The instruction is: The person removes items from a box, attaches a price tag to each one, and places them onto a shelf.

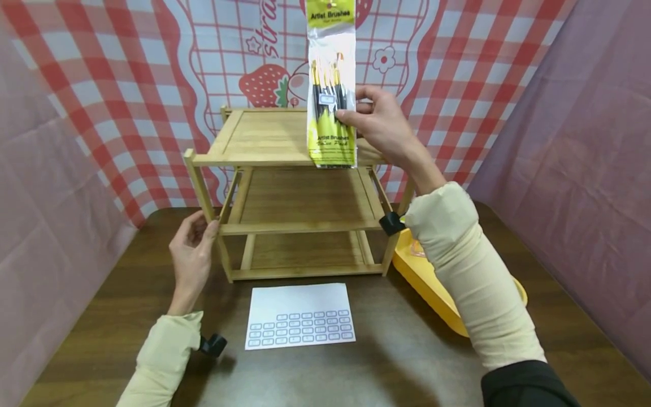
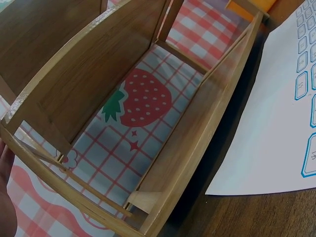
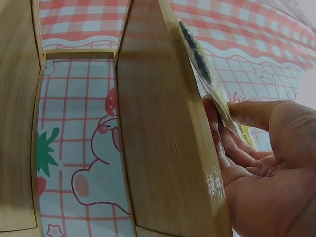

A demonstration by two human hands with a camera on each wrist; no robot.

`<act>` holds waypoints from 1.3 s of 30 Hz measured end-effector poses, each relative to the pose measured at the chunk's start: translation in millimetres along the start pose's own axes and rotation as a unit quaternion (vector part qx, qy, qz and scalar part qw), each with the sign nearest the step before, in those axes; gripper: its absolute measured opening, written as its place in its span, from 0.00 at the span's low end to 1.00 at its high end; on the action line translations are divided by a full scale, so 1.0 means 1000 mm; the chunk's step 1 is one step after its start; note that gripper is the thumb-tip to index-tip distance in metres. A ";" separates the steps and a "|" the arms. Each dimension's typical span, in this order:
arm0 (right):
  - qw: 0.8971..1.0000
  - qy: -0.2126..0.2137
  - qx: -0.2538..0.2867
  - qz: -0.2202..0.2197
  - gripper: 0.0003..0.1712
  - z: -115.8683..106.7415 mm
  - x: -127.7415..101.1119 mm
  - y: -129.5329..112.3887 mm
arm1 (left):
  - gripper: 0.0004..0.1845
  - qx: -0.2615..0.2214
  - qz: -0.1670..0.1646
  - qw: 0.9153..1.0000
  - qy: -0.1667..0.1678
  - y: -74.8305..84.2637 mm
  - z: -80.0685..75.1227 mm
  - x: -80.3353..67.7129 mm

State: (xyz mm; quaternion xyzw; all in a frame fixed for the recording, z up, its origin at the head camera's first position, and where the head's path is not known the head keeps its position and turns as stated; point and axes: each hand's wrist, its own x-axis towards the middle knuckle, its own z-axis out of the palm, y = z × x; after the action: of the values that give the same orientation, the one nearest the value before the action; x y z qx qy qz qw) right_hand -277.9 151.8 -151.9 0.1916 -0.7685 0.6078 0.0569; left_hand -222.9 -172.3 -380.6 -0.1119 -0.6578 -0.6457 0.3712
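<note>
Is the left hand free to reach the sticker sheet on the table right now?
Probably yes. The left hand only rests its fingers on the shelf's front left post, holding nothing, and the sticker sheet lies flat just beside it, with only bare table between them.

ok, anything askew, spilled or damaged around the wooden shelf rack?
Nothing stands out. The three-tier wooden shelf rack stands upright and looks intact, the white label sheet lies flat before it, and the right hand holds the yellow artist-brush packet upright.

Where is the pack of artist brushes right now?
In the head view the pack of artist brushes is held upright by the right hand, above the front right edge of the wooden shelf.
</note>
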 end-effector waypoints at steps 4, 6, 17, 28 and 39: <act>1.000 0.005 0.004 0.007 0.12 0.003 0.003 0.000 | 0.16 0.000 0.001 1.000 0.003 0.003 0.002 0.000; 1.000 0.007 0.000 0.011 0.12 0.004 0.004 0.000 | 0.16 -0.007 0.001 1.000 0.005 0.006 0.003 -0.001; 0.994 0.025 -0.104 0.011 0.13 0.010 0.007 0.001 | 0.15 -0.006 0.006 1.000 0.006 -0.003 0.000 -0.001; 0.980 0.062 -0.189 0.010 0.15 0.022 0.009 0.001 | 0.14 0.008 0.000 1.000 -0.003 -0.002 -0.001 0.001; 0.948 0.097 -0.301 -0.028 0.14 0.031 0.009 0.005 | 0.12 -0.007 0.001 1.000 0.009 -0.004 0.001 0.000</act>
State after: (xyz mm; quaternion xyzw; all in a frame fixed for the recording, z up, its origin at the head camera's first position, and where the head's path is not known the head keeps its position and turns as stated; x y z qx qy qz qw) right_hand -283.6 121.0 -162.0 0.1272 -0.9008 0.3618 0.2036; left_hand -225.6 -171.7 -383.1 -0.1088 -0.6498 -0.6511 0.3769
